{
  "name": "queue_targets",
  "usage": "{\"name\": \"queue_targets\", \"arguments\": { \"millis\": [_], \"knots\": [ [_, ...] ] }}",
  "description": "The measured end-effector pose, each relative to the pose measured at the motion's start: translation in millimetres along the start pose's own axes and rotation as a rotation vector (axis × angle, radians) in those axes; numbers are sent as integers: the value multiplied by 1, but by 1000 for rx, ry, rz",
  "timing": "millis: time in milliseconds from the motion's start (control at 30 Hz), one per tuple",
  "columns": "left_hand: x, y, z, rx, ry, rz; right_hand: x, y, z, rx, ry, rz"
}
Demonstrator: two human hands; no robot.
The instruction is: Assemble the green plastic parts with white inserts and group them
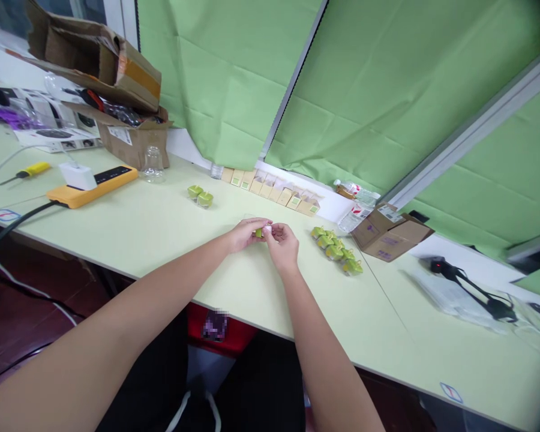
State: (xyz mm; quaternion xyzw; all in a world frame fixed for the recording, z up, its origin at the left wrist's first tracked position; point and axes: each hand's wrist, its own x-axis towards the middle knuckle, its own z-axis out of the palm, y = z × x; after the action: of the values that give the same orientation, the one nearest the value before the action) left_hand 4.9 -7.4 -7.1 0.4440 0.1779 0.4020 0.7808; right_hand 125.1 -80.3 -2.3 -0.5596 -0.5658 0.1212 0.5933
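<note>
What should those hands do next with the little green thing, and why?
Perhaps give the small green item a gentle adjustment before putting it down. The left hand and right hand meet around it, so both can steady it, while similar green items sit grouped on the table to the right. What exactly they are doing is too small to make out.

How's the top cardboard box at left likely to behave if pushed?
The top cardboard box may slide or tip: it sits tilted on another open box. Probably light for its size, being cardboard. Its open flaps could bend.
</note>
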Motion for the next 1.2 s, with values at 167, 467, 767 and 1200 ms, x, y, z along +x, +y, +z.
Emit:
{"name": "queue_targets", "arguments": {
  "millis": [167,467,767,1200],
  "knots": [
    [1,-1,0,14,11,16,0,3,2,31,20,35],
    [-3,3,0,43,-41,-32,2,6,-5,102,-25,85],
    [-1,6,-2,23,6,-37,11,18,-16,-105,45,238],
    [-3,9,-5,25,-47,-112,14,35,-18,-75,31,306]
  ]
}}
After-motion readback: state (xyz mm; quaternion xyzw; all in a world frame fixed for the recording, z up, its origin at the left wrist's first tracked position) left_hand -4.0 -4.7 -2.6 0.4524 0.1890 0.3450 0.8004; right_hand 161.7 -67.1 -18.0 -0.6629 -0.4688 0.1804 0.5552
